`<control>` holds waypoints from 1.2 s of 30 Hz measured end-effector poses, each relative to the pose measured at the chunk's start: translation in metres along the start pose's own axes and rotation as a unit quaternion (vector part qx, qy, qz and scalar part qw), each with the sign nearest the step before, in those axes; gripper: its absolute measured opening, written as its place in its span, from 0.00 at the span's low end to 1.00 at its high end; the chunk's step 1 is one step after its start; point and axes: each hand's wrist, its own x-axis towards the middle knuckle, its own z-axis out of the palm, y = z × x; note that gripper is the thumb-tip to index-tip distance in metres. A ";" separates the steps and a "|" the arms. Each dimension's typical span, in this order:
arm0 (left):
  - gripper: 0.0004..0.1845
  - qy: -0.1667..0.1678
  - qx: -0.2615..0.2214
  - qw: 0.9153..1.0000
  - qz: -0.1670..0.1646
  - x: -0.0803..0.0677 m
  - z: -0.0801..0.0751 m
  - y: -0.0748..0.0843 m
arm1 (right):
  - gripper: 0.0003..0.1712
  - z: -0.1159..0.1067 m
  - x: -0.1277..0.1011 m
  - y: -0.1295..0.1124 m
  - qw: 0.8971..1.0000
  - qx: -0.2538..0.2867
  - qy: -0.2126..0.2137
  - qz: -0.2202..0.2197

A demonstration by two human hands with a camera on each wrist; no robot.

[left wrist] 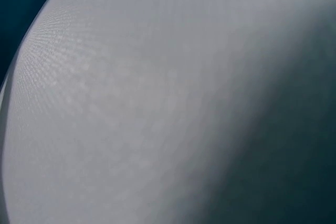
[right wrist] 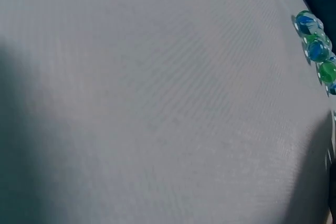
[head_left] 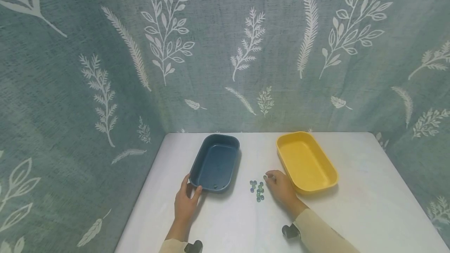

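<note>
In the head view my left hand (head_left: 185, 204) holds the near-left corner of a dark blue plastic tray (head_left: 219, 158), thumb at its near rim and fingers along its left side. A few small marbles (head_left: 215, 186) lie at the tray's near end. To the right, my right hand (head_left: 281, 191) has its fingertips at a single glass marble (head_left: 265, 177) and appears to pinch it just above the table. Beside that hand several blue and green marbles (head_left: 260, 190) form a loose cluster; the right wrist view catches some of these marbles (right wrist: 317, 51) at its edge.
A yellow plastic tray (head_left: 304, 161) stands right behind my right hand, its long side slanting. The white table (head_left: 260, 229) runs back to a grey-green leaf-patterned cloth (head_left: 211, 89), which also hangs along the left and right sides.
</note>
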 end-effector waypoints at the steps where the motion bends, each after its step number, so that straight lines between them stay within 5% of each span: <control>1: 0.38 0.000 0.001 1.000 -0.001 0.000 0.000 0.000 | 0.11 0.001 0.000 0.000 1.000 -0.006 -0.002 0.001; 19: 0.38 0.008 0.000 1.000 0.010 0.000 0.001 0.000 | 0.14 0.012 0.004 0.004 0.994 -0.111 0.000 0.004; 36: 0.38 0.007 -0.009 1.000 0.008 0.000 0.000 -0.002 | 0.14 0.014 0.004 0.007 0.997 -0.077 -0.010 0.013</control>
